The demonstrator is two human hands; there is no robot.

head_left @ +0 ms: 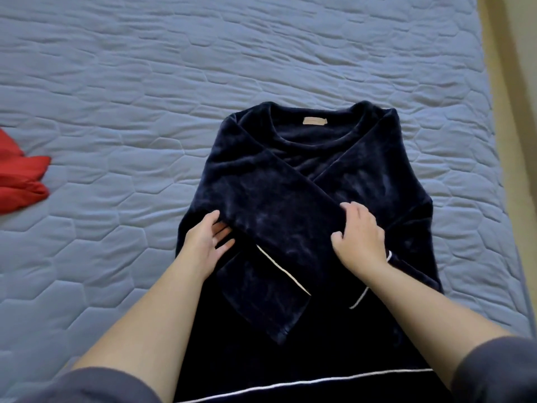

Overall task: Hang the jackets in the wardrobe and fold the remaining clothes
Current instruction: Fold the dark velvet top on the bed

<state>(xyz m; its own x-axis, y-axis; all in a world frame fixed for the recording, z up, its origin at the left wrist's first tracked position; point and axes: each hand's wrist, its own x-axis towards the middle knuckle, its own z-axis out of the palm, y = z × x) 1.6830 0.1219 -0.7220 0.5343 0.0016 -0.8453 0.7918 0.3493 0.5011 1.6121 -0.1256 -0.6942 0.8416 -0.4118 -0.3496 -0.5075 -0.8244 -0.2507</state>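
A dark navy velvet top with thin white piping lies face up on the bed, its neck with a tan label pointing away from me. Both sleeves are folded across the chest, and the left sleeve lies on top, running diagonally. My left hand holds that sleeve's near edge, thumb above and fingers beneath the fabric. My right hand grips the same sleeve further along, with its fingers curled over the far edge. The sleeve's cuff lies flat below my hands.
A blue quilted bed cover spreads around the top. Some crumpled red cloth lies at the bed's left edge. Along the right side of the bed runs a beige strip of floor or wall.
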